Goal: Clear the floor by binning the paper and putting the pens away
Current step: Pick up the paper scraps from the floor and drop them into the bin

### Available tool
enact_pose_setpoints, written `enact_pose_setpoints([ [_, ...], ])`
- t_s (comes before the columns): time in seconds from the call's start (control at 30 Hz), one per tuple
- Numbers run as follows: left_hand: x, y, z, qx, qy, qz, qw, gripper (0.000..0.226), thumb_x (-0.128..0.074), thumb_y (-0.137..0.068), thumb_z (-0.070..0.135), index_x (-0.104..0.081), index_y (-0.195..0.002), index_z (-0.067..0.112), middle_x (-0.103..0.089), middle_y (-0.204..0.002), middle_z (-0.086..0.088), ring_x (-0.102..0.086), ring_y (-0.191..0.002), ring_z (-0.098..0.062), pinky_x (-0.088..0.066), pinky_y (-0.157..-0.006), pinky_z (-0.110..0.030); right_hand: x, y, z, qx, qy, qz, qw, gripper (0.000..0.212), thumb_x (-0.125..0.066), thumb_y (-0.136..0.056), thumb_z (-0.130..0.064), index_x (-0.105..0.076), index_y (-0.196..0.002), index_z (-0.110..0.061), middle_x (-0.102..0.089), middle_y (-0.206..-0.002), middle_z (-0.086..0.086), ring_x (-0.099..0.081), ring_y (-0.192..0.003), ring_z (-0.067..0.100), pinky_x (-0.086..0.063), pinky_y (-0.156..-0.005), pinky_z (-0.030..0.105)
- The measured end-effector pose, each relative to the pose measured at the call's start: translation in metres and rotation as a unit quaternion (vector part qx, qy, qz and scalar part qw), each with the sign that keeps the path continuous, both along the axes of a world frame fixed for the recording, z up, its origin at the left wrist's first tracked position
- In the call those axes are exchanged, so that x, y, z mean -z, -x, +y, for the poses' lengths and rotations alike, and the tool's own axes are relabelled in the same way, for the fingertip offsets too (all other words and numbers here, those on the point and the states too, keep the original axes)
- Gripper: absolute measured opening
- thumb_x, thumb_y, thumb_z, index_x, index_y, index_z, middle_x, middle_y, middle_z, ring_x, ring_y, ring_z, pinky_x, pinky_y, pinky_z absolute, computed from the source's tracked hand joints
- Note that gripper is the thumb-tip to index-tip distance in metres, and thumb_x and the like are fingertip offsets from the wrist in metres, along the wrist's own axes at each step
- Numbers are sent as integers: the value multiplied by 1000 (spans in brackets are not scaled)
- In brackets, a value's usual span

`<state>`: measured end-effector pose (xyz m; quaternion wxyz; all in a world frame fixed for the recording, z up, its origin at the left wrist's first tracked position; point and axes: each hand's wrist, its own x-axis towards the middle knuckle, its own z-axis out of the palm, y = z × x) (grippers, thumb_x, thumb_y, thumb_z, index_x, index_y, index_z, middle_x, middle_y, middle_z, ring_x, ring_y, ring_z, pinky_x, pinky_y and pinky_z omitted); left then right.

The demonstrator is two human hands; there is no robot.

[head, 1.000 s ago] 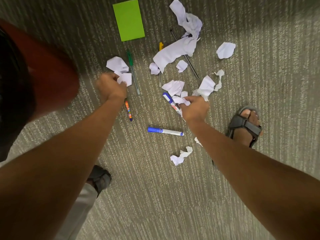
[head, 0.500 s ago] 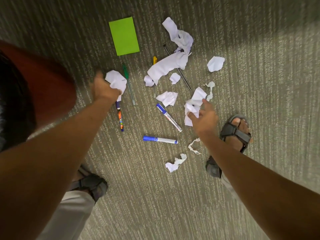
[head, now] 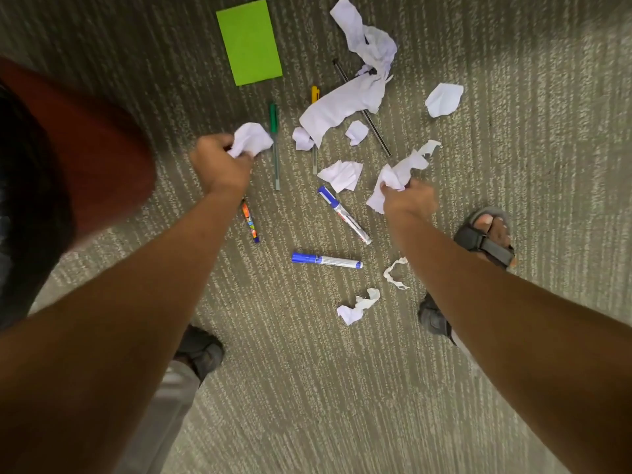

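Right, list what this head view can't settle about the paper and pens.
- Yellow pen: its middle lies under the long torn paper strip.
- Patterned pen: its top end is covered by the left hand.
- Bin and pen holder: neither appears in the head view.
- Marker label print: too small to read.

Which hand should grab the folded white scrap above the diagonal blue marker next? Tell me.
Right. The right hand sits nearer the folded scrap than the left hand, though both already clutch paper.
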<state>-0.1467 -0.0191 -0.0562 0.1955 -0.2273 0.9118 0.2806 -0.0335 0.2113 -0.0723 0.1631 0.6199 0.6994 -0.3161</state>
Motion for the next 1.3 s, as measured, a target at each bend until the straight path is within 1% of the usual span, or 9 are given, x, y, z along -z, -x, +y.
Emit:
enact_pose_setpoints([
  [0.27,-100,-37,22,-136,-200,-84,967,30,-80,-74,11,-72,-102,4,-73,-89,-7,-62,-69,-13,-51,-61,-22,-109,-10,-16,25,74,52,996,28,-80,-79,-21,-72,-98,-2,-64,-86,3,-55,-66,14,-37,-42,14],
  [0.4,-188,-42,10,-198,-268,-49,942,28,-79,-75,9,-73,-101,2,-74,-85,-6,-65,-66,-13,-48,-53,-17,-199,13,-55,21,154,148,977,30,-77,-81,-10,-71,-109,-5,-71,-88,2,-63,-56,-7,-44,-49,3],
  [0.6,-317,-20,-67,-281,-293,106,908,6,-76,-79,6,-70,-78,3,-71,-67,2,-61,-59,-7,-50,-57,-21,-303,80,-145,-119,267,285,913,20,-78,-78,-6,-74,-89,-23,-77,-84,-5,-73,-80,10,-59,-73,25],
  [0.67,-336,-9,-108,-302,-252,144,908,25,-74,-80,4,-58,-61,7,-57,-46,16,-51,-46,3,-43,-50,-14,-319,102,-189,-201,277,291,893,19,-81,-76,-8,-73,-79,-25,-77,-80,4,-73,-78,20,-59,-73,41],
  [0.77,-329,4,-171,-295,-171,148,928,25,-79,-75,17,-60,-62,10,-56,-48,15,-48,-46,0,-42,-48,-22,-319,127,-255,-304,277,266,872,16,-81,-69,-25,-73,-80,-17,-77,-82,9,-73,-77,24,-58,-72,52],
  [0.97,-286,29,-240,-237,-96,71,964,20,-81,-70,24,-70,-76,8,-68,-68,-4,-62,-62,-17,-48,-58,-27,-289,163,-333,-421,205,198,861,31,-76,-77,-31,-70,-101,-15,-74,-96,9,-66,-94,29,-48,-74,27],
  [1.1,-265,32,-259,-231,-104,6,967,32,-85,-65,29,-70,-85,8,-72,-76,-6,-69,-73,-22,-56,-67,-31,-275,170,-344,-453,200,134,858,60,-81,-73,-36,-56,-123,-15,-68,-110,11,-61,-108,26,-47,-85,29],
  [1.2,-266,28,-259,-270,-125,-16,955,59,-88,-62,30,-64,-112,10,-72,-89,-4,-70,-85,-19,-57,-82,-35,-276,161,-339,-435,195,149,866,66,-84,-70,-32,-54,-126,-17,-72,-99,6,-69,-97,18,-54,-87,30],
  [1.3,-272,20,-250,-302,-151,-11,941,80,-88,-63,30,-51,-131,14,-75,-94,0,-70,-93,-13,-55,-85,-30,-286,145,-315,-400,157,213,877,42,-78,-74,-25,-61,-113,-24,-75,-84,-5,-72,-73,7,-59,-76,28],
])
